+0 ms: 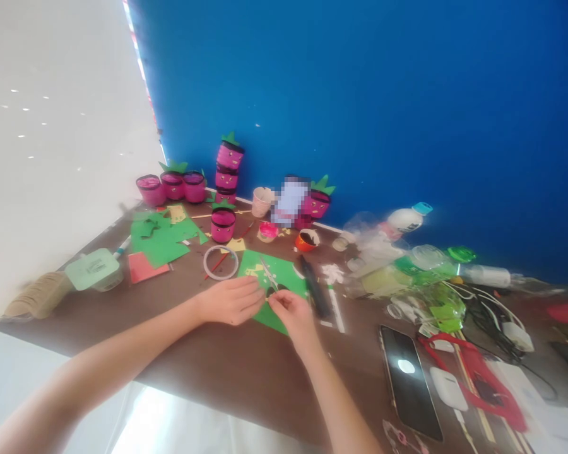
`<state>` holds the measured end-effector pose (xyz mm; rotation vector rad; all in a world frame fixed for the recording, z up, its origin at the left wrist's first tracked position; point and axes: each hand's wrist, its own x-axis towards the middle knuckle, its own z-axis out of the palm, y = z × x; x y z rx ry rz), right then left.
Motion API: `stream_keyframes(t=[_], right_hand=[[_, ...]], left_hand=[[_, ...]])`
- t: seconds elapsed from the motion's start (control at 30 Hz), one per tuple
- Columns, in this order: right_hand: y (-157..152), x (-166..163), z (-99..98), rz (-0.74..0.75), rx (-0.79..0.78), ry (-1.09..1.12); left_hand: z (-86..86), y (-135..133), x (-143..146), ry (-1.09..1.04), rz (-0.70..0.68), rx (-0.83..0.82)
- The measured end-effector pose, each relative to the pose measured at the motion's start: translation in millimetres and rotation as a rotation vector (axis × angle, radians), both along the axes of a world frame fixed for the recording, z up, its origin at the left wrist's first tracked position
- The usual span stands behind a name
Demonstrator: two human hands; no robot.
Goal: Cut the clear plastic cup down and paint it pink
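Over a green sheet of paper (291, 277), a pair of scissors (268, 272) points away from me, its blades lying toward the far side. My right hand (291, 312) is closed at the dark handles, thumb and fingers pinched together. Close beside it on the left is my left hand (234, 299), its fingers bent and pressed together, their tips near the handles. Whatever the left fingers may hold is hidden. Small yellow scraps (254, 271) lie on the green paper near the blades. A roll of tape (221, 262) rests just beyond my left hand.
Pink cups with black rims and green paper leaves (223, 225) stand toward the blue wall, some stacked. A black marker-like object (315, 287) lies right of the paper. Farther right are plastic bottles (426, 258), cables and a phone (409, 381). Left, a pale green container (93, 269).
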<state>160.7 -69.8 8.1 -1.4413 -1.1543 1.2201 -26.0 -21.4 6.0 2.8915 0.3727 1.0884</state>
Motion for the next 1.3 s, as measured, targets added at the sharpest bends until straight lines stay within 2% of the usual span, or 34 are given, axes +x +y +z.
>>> stream_keyframes(t=[0.23,0.4,0.5,0.6,0.67,0.9,1.3], right_hand=[[0,-2,-1.2,-0.031,0.054,-0.019],[-1,-4,3.8,-0.105,0.085,0.029],[-2,-6,4.8,-0.125,0.082,0.074],[-3,-8,3.5,-0.118,0.081,0.114],[-4,-10,3.3,-0.113,0.078,0.138],[-6,-16,10.4,-0.112,0.058,0.16],[-7,-15,11.1,-0.093,0.076,0.072]], left_hand=[[-1.3,5,-5,0.015,0.118,0.112],[2.6,8,-3,-0.137,0.21,-0.157],[5.9,2,4,-0.241,0.286,-0.462],[8.8,-5,11,-0.266,0.263,-0.772],[10.1,-9,14,-0.279,0.244,-0.887],[9.2,-10,19,-0.38,0.288,-1.069],[8.6,-10,19,-0.376,0.267,-1.132]])
